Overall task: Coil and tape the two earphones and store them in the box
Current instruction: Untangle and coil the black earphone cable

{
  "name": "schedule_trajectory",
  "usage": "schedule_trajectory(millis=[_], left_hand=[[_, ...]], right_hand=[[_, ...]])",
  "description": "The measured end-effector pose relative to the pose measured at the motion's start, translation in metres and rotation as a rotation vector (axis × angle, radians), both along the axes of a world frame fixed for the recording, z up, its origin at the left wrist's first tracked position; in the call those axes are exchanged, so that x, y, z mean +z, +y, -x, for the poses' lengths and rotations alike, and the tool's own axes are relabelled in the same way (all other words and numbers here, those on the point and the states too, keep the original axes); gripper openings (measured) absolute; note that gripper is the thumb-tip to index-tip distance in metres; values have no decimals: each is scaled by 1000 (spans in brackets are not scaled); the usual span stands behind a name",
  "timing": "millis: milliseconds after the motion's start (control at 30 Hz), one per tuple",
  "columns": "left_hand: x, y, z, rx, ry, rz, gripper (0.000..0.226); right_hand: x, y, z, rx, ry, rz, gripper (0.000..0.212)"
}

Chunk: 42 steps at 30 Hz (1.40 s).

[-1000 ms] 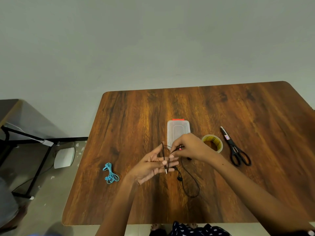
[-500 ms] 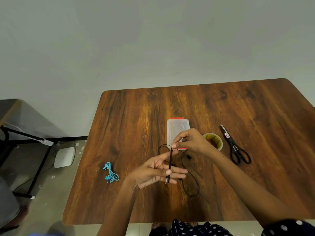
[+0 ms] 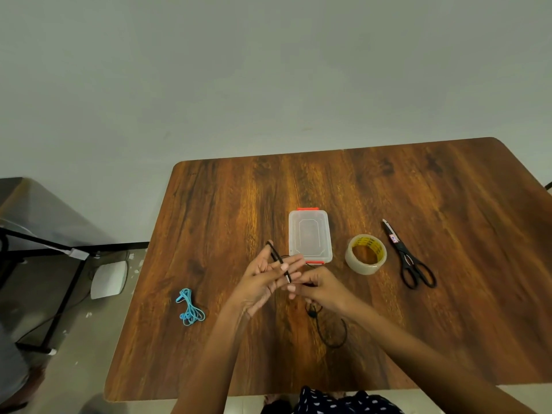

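Right hand [image 3: 321,289] hiding black earphone [image 3: 331,333] cord

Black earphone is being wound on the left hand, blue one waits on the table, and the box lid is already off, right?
Not quite: the head view shows the box closed, lid on. The black earphone is on the left hand; the blue earphone waits on the table.

Two earphones — black earphone [image 3: 331,333], blue earphone [image 3: 190,307] — one box [image 3: 310,236], tape roll [image 3: 366,258], scissors [image 3: 410,258].
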<state>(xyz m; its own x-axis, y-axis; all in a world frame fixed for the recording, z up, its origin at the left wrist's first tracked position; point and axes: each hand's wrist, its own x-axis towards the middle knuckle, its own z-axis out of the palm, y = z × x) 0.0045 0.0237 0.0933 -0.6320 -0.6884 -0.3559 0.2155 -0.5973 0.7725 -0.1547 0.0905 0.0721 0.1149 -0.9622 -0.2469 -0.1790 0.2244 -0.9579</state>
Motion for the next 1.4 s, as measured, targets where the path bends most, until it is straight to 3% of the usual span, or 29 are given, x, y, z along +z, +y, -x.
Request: schedule_trajectory(millis=[67,200,367,567,833,967,1067,1133,1200,1400], left_hand=[[-2,-2,3,31,-56,26,86],[-2,-9,-1,-22,-234,136,87],[0,-7,-7,-331,-298,77,89],[5,5,-9,-654,-125,69,71],[9,8,-13,-752,95,19,70],[8,9,-12,-624,188,-53,77],[6,8,-5,-379,131,-70,85],[3,3,-1,-197,97,-69,88],[0,-2,2,-60,71,-65,89],[-6,-9,7,132,-104,54,86]], right_hand=[[3,-3,-3,23,84,44,16],[11,-12,10,123,430,109,15],[32,-28,25,235,573,180,6],[46,-47,37,164,389,249,6],[25,-44,45,-60,57,181,12],[8,-31,34,-236,-120,22,5],[-4,-18,13,-286,-235,-81,17],[-6,-12,2,-229,-179,-100,28],[-6,-9,-5,-146,-99,-41,24],[6,-12,-1,-16,179,94,19]])
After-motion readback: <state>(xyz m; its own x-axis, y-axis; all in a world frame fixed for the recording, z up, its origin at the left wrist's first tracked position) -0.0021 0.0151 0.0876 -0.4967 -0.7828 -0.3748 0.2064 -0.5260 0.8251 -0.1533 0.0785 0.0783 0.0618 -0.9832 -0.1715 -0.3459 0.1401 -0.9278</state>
